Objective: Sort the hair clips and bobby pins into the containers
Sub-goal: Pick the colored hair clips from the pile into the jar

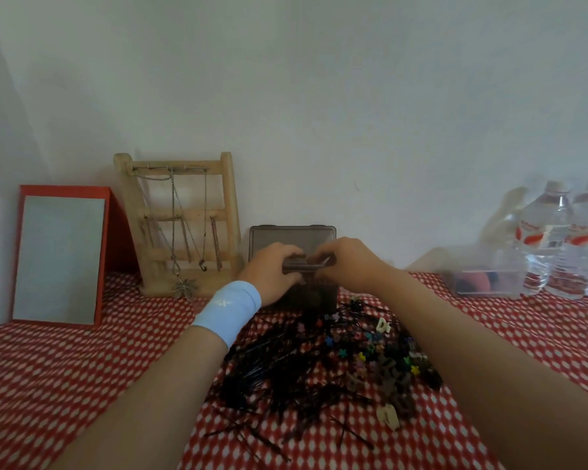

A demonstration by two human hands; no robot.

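Bobby pins (269, 378) lie heaped with small clips (384, 364) on the cloth-covered bench (82, 368), just before the dark box (319, 293). I judge them light, springy, slippery and tangled, best pinched singly at mid-length. Left grip (272, 273) and right grip (347, 262) both clasp the box's top edge; mirror (60, 256), necklace stand (180, 215) and bottles (550, 239) line the white wall (319, 96).

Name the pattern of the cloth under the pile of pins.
The cloth is red with rows of small white spots, seen best in the head view.
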